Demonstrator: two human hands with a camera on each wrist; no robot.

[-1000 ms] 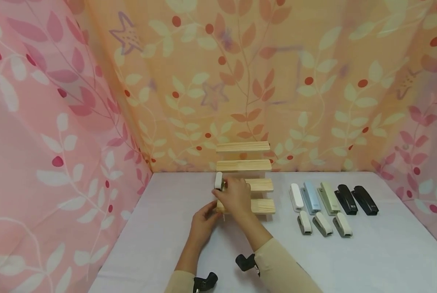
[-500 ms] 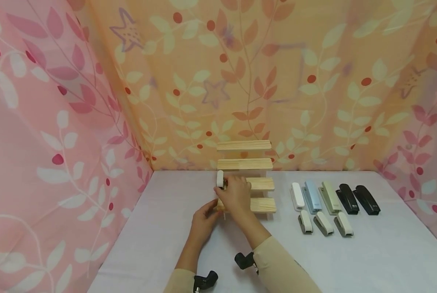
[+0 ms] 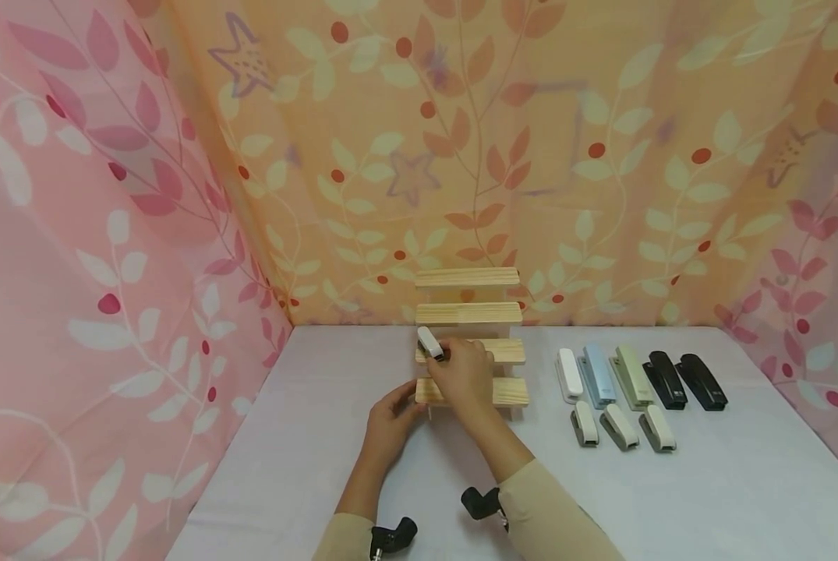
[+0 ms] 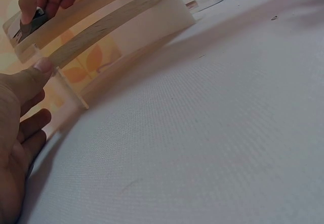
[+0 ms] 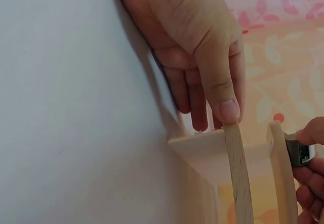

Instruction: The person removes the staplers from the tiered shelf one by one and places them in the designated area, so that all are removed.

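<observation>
A small white-and-grey stapler [image 3: 429, 343] sits at the left end of the second step from the bottom of a wooden stepped rack [image 3: 507, 392], angled. My right hand [image 3: 464, 375] pinches its near end between thumb and fingers. In the right wrist view the stapler's dark end [image 5: 302, 153] shows against the step edge. Low at the rack's left end, my left hand [image 3: 390, 425] grips the bottom step, thumb on the board's end and fingers by the pale side panel [image 5: 202, 155]. The left wrist view shows that thumb [image 4: 43, 66] on the wood.
Right of the rack, a back row holds a white stapler [image 3: 569, 375], a light blue one [image 3: 598, 378], a green one [image 3: 632, 378] and black ones [image 3: 701, 382]. Several small white staplers [image 3: 620, 428] lie in front. Patterned curtains [image 3: 362, 156] enclose the white table [image 3: 285, 436].
The small stapler has turned from pointing straight back to slanting, its near end swung right. My right hand shifted slightly right with it, while my left hand stayed at the rack's end.
</observation>
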